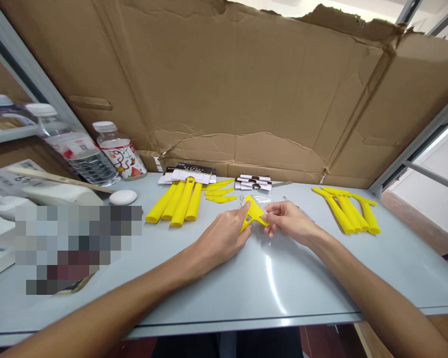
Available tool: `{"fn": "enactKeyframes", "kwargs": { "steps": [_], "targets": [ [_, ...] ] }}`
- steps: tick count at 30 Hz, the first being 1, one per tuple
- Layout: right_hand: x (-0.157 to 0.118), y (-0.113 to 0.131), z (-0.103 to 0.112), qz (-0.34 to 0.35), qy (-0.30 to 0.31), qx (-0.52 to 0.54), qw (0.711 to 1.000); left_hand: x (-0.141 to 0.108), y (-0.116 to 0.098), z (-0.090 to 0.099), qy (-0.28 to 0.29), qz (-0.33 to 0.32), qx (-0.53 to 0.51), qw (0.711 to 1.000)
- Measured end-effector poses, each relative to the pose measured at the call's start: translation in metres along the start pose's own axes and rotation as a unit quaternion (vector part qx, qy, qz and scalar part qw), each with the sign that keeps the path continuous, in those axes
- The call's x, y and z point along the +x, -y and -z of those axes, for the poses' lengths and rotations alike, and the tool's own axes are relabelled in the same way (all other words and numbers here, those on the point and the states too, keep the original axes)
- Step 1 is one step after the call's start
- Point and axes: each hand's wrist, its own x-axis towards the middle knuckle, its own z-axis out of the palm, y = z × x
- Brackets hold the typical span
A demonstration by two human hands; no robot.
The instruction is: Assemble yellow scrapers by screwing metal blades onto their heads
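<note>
Near the middle of the table, my left hand (224, 233) grips a yellow plastic tool (257, 208) with a handle and a forked end. My right hand (288, 220) pinches the tool's right side, its fingers closed at the edge. Behind the hands lie a small clear packet (260, 199) and a stack of folded white and dark cards (253, 182). Flat yellow pieces (220, 192) rest to the left of the cards. Several yellow handles (177, 201) with black and white header cards (194, 174) lie farther left.
Several yellow T-shaped tools (349, 211) lie on the right of the table (302, 293). Two bottles, one (121, 151) with a red and white label, stand back left beside a white round object (123, 197). Cardboard (246, 89) walls the back.
</note>
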Motion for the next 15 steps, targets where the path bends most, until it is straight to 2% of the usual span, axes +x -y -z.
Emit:
{"fn": "enactKeyframes", "kwargs": {
  "steps": [2, 4, 7, 9, 12, 15],
  "targets": [
    [0.000, 0.001, -0.002, -0.008, 0.004, 0.013, 1.000, 0.002, 0.001, 0.000, -0.013, 0.013, -0.052, 0.998],
    [-0.001, 0.004, -0.001, -0.009, 0.003, 0.027, 1.000, 0.004, 0.001, 0.001, 0.011, 0.058, -0.142, 0.988],
    [-0.003, 0.013, 0.008, 0.006, -0.051, 0.041, 0.998, 0.009, -0.001, 0.002, 0.096, 0.147, -0.310, 0.934],
    [-0.003, 0.019, 0.018, 0.034, -0.095, 0.031, 0.994, 0.012, -0.003, 0.003, 0.127, 0.169, -0.394, 0.895],
    [-0.001, 0.023, 0.035, 0.069, -0.144, 0.000, 0.987, 0.014, -0.003, 0.004, 0.132, 0.174, -0.459, 0.861],
    [0.002, 0.021, 0.047, 0.085, -0.178, -0.050, 0.979, 0.015, 0.000, 0.003, 0.129, 0.182, -0.481, 0.848]
  ]
}}
